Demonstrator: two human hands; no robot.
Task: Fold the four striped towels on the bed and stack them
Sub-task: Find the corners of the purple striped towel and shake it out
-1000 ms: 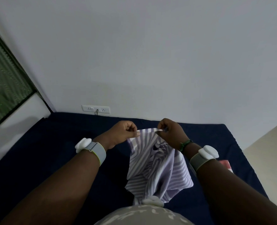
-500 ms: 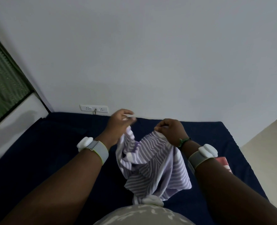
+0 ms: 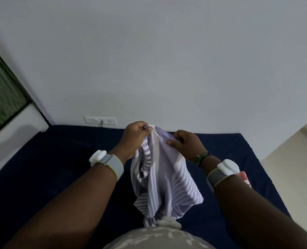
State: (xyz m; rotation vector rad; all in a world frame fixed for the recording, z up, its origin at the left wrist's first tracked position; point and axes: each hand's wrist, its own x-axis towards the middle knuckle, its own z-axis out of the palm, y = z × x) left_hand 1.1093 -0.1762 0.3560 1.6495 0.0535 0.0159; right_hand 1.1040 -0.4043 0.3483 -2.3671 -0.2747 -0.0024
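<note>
A lilac and white striped towel (image 3: 167, 177) hangs bunched in the air over the dark blue bed (image 3: 50, 168). My left hand (image 3: 135, 139) pinches its top edge at the highest point. A little to the right and lower, my right hand (image 3: 187, 144) pinches the same edge between thumb and fingers. The cloth drapes down from both hands to my waist, its lower end crumpled. A pink and white striped cloth (image 3: 244, 178) shows partly behind my right forearm; the other towels are out of sight.
The bed runs to a white wall with a socket strip (image 3: 100, 120) at mattress level. A window (image 3: 1, 94) with a white ledge is on the left. Pale floor (image 3: 293, 159) lies past the bed's right edge.
My hands have shifted their hold along the towel's top edge and now sit close together. The left hand rose and moved right; the cloth hangs more bunched than a second ago.
</note>
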